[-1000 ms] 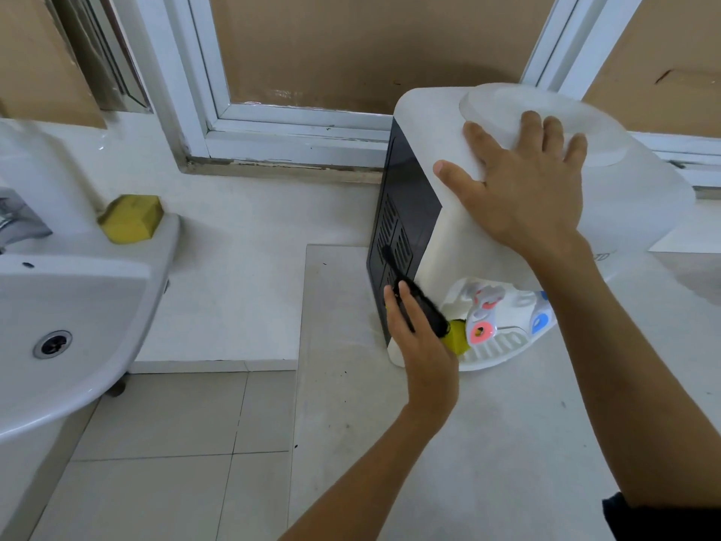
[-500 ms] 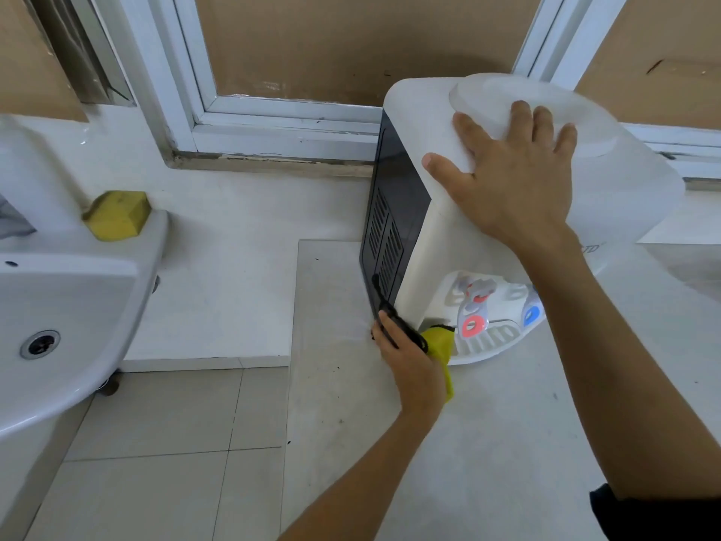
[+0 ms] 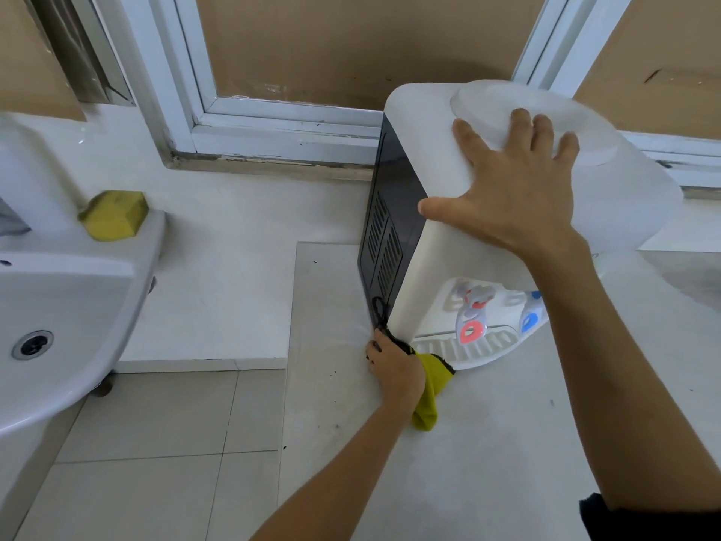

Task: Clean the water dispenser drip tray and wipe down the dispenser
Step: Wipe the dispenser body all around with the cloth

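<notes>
We saw the white counter (image 3: 487, 462) carrying the water dispenser (image 3: 441, 244), which stood at its left edge, below the window frame (image 3: 273, 126), its dark vented side panel (image 3: 384, 244) facing the sink (image 3: 70, 306). Our right hand (image 3: 519, 193) lay flat on the dispenser's top, fingers spread and straight, fingertips reaching the round bottle seat (image 3: 546, 111). The drip tray (image 3: 464, 347) sat at the dispenser's foot, under the red tap (image 3: 472, 329) and blue tap (image 3: 528, 320). Our left hand (image 3: 394, 365) gripped the yellow cloth (image 3: 429, 388) with curled fingers, pressing its dark-edged part against the dispenser's lower left corner. A yellow sponge (image 3: 113, 214) rested on the sink's rim.
</notes>
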